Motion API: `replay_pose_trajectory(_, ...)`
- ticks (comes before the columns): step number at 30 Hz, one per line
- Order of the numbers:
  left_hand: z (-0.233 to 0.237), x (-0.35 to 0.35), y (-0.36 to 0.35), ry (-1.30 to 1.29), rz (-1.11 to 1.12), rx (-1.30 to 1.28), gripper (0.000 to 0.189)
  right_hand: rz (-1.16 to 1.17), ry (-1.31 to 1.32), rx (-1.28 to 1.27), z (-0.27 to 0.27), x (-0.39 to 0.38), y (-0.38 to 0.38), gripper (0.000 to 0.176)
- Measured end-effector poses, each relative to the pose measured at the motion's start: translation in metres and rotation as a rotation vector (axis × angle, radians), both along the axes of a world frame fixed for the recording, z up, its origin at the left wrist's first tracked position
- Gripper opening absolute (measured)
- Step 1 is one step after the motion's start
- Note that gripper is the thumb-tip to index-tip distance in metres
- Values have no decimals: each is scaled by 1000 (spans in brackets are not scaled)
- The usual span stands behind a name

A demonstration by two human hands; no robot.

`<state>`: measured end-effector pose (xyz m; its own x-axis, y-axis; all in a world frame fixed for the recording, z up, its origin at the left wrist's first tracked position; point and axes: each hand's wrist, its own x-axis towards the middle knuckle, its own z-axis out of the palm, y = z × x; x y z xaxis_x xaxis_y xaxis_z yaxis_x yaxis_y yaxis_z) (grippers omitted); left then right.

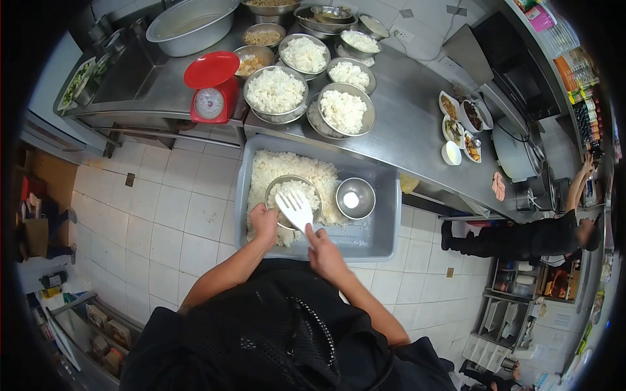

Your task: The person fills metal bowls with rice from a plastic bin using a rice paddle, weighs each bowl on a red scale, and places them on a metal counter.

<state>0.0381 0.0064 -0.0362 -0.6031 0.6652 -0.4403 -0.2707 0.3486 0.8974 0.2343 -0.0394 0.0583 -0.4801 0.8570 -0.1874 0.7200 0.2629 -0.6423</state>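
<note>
Gripping the near left rim of a steel bowl with my left hand, I have it sitting in the heap of cooked rice inside the grey tub, straight ahead of me. The bowl is already heaped with rice. My right hand is clamped round the handle of a white slotted paddle.

The paddle's long axis runs on a slant from that hand, away from me and to the left, so its broad head lies over the near edge of the bowl, between my two hands. My left hand is therefore the nearer one, touching the bowl itself. My right hand sits further back and reaches it only through the paddle. The two hands are apart, each shut on its own thing.

Just to the right of the paddle head, beyond my right hand, a smaller steel bowl stands in the bare part of the tub, close to the big one but not touching it, with a little white in its bottom.

Beyond the tub, past both hands, the counter carries several filled bowls, and a red scale stands off past my left hand.
</note>
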Motion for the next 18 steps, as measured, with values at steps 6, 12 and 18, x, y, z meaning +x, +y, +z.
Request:
replay_pose_trajectory(6,8,-5,6,-131,-4,30,20,-81,14,-18,83,44,24,52)
replay_pose_trajectory(12,0,-15,8,-101,-13,49,13,-25,21,-49,67,19,8,54)
replay_pose_trajectory(18,14,-20,7,-22,-28,105,18,-17,-77,-37,135,34,48,48)
